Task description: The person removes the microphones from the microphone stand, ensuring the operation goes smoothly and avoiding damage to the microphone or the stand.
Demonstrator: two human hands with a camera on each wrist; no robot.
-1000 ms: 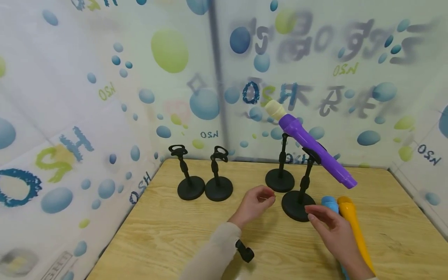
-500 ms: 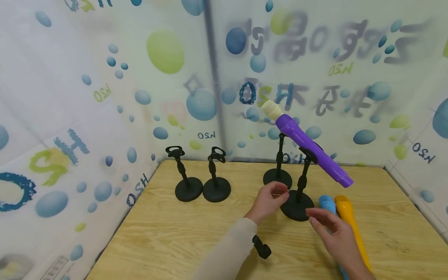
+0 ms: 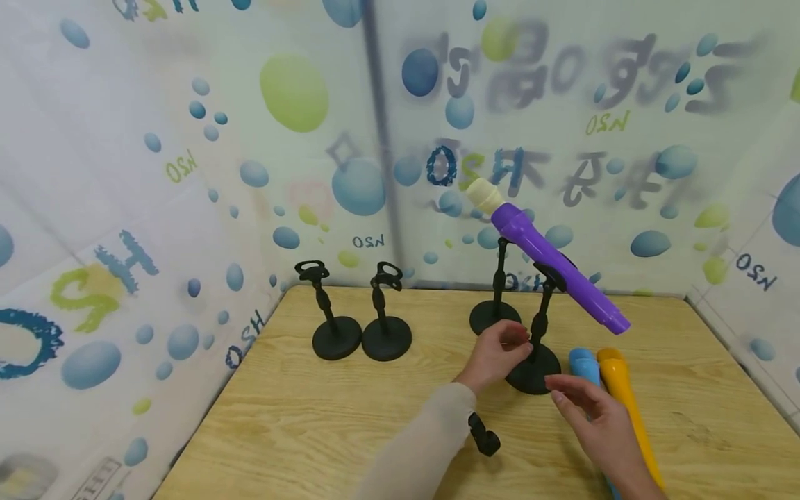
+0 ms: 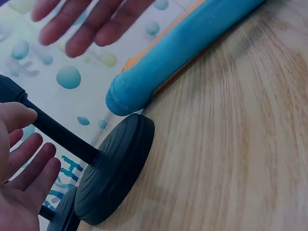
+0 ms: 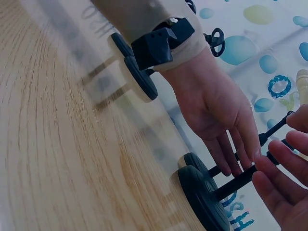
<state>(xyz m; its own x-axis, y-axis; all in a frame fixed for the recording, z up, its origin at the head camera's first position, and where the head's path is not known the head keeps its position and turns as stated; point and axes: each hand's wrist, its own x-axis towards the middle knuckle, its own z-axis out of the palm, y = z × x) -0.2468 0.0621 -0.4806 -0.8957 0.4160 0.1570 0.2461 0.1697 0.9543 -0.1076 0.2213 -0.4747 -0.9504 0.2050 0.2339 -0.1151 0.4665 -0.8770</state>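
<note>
A purple microphone (image 3: 550, 260) with a cream head lies tilted in the clip of a black microphone stand (image 3: 539, 326). My left hand (image 3: 490, 357) is at that stand's pole, just above the round base (image 4: 118, 168). Its thumb lies on the near side of the pole and the fingers are loosely extended behind it, not closed round it; contact is hard to tell. To the right of the base, my right hand (image 3: 596, 423) hovers with relaxed fingers and holds nothing. Beneath and beside it lie a blue microphone (image 4: 178, 55) and an orange microphone (image 3: 630, 399), both partly hidden.
Another black stand (image 3: 484, 318) stands just behind the one with the purple microphone. Two more stands with bare clips, a left one (image 3: 336, 338) and a right one (image 3: 387, 338), are at the back left of the wooden table (image 3: 300, 430). A patterned curtain (image 3: 300, 167) encloses the table.
My left hand has moved right, from beside the base to the pole of the stand with the purple microphone. The right hand has stayed nearly still. The view has shifted slightly.
</note>
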